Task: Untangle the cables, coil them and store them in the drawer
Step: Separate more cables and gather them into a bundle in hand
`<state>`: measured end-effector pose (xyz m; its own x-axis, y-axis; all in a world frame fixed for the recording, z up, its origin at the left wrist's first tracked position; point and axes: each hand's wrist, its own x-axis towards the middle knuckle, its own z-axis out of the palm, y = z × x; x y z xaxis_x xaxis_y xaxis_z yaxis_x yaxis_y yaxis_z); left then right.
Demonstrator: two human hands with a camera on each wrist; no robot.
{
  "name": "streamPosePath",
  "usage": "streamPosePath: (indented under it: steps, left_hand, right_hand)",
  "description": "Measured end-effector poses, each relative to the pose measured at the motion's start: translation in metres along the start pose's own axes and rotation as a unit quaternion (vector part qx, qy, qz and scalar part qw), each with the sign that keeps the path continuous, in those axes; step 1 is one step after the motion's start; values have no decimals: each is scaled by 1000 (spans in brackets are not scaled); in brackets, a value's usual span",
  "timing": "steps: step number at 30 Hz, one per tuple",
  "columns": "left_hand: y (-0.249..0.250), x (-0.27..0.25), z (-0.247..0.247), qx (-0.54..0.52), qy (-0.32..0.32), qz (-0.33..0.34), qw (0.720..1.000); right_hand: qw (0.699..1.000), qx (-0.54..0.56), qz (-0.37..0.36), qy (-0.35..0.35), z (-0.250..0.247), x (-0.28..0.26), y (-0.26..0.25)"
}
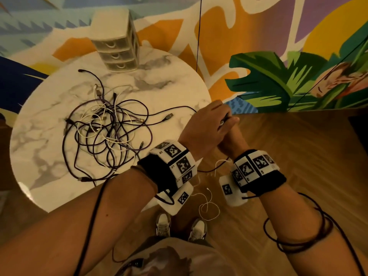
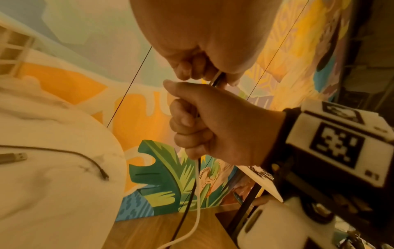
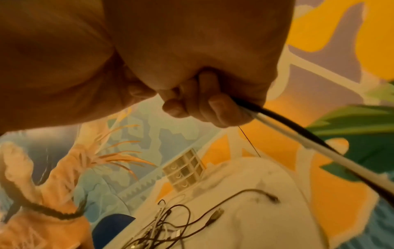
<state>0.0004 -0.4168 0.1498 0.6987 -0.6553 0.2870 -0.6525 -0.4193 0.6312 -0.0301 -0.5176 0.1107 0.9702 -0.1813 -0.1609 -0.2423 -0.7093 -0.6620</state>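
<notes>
Both hands are clenched on one thin white cable (image 2: 197, 193) and one black cable (image 2: 187, 205), the left hand (image 1: 207, 124) just above the right hand (image 1: 231, 136) beyond the round marble table's (image 1: 179, 84) right edge, probably to draw the pair apart. The tangled heap of dark and white cables (image 1: 107, 132) lies centre-left; the small three-drawer plastic unit (image 1: 117, 46), drawers closed, stands at the far rim.

Both forearms are extended forward and angled inward, the hands brought together beyond the right edge of the table. The left hand (image 1: 205, 124) is laid over the right hand (image 1: 231, 134), the two touching. The fingers (image 2: 189, 121) of the right hand are curled into a fist; those of the left hand are curled as well. Marker-covered bands are worn on both wrists.
</notes>
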Motion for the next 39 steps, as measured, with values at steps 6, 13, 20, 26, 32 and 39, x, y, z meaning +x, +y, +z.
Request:
streamPosePath:
  steps: [6, 13, 20, 26, 32, 39]
  left_hand:
    - [4, 18, -18, 71, 2, 23, 997]
    - [20, 42, -23, 4, 49, 69, 996]
    - [-4, 18, 8, 87, -15, 29, 996]
    - [-9, 10, 23, 163, -26, -44, 985]
    - [-25, -16, 18, 88, -89, -89, 988]
    - [-130, -118, -25, 176, -245, -271, 914]
  right_hand:
    - [983, -152, -41, 91, -24, 27, -3]
    - [961, -176, -56, 208, -70, 48, -11]
    - [988, -123, -49, 83, -21, 24, 14]
    - [987, -155, -30, 23, 5, 24, 27]
    - [981, 180, 71, -16, 26, 18, 35]
    - [954, 257, 98, -118, 74, 18, 22]
